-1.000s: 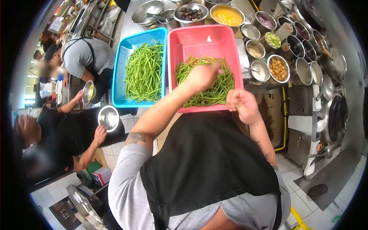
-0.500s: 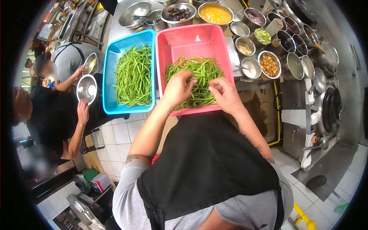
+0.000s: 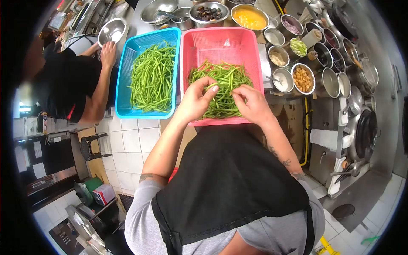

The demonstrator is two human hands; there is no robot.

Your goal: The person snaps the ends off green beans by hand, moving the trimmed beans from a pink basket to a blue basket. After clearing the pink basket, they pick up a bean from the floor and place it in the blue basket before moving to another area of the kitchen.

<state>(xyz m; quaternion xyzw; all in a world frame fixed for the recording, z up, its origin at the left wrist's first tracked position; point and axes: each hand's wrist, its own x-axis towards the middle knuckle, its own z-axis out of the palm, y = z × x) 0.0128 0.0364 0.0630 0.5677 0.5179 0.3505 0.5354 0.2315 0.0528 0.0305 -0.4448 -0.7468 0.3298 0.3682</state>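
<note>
My left hand [image 3: 196,101] pinches a green bean [image 3: 222,86] between thumb and fingers, above the pink basket [image 3: 219,46]. My right hand [image 3: 254,105] is closed in a pinch at the other end of that bean. Below both hands, a pile of green beans [image 3: 225,108] covers the near half of the pink basket, whose far part shows bare mesh. Left of it, touching or nearly so, stands a blue basket [image 3: 120,100] holding many more green beans [image 3: 153,78].
Bowls of dark pieces [image 3: 209,13] and yellow liquid [image 3: 250,19] stand behind the baskets. Several metal containers, one with brown cubes [image 3: 302,80], crowd the right. At left, a person in black [image 3: 70,85] holds a metal bowl [image 3: 112,32]. Woks [image 3: 363,131] line the right wall.
My hands have taken up a green bean from above the pile and now stretch it between them. The person at left has moved the metal bowl farther away, and my view has shifted slightly.
</note>
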